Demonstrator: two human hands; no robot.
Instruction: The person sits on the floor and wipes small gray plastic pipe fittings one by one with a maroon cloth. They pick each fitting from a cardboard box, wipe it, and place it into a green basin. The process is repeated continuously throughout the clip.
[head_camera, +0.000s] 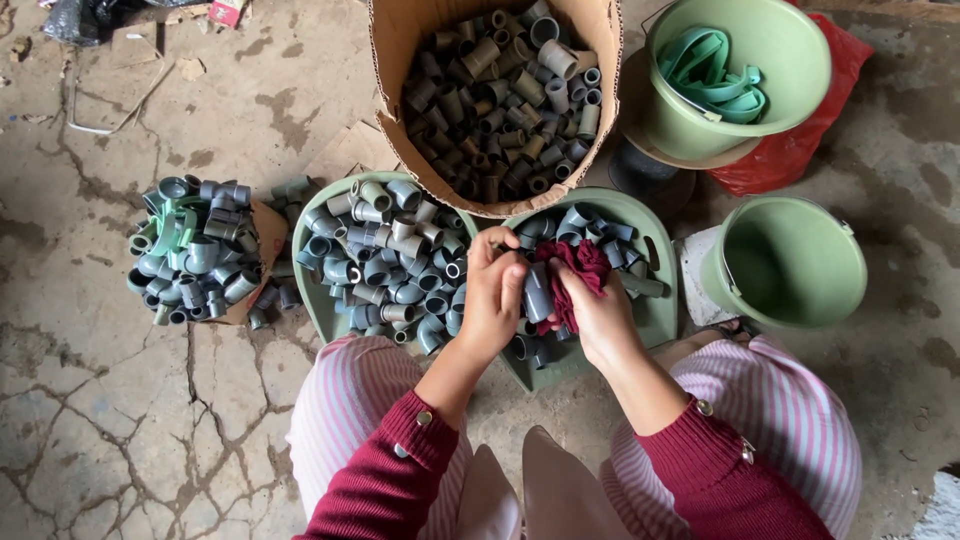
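Wiping step: left hand (492, 295) grips a grey pipe fitting (537, 292); right hand (597, 312) rubs it, probably, with a dark red rag (578, 265); next needs turning it.

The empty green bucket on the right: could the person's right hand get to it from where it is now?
Probably yes. The empty green bucket stands open-topped beside the right hand, with nothing between them. But that hand is holding a dark red rag against a grey pipe fitting, so it isn't free.
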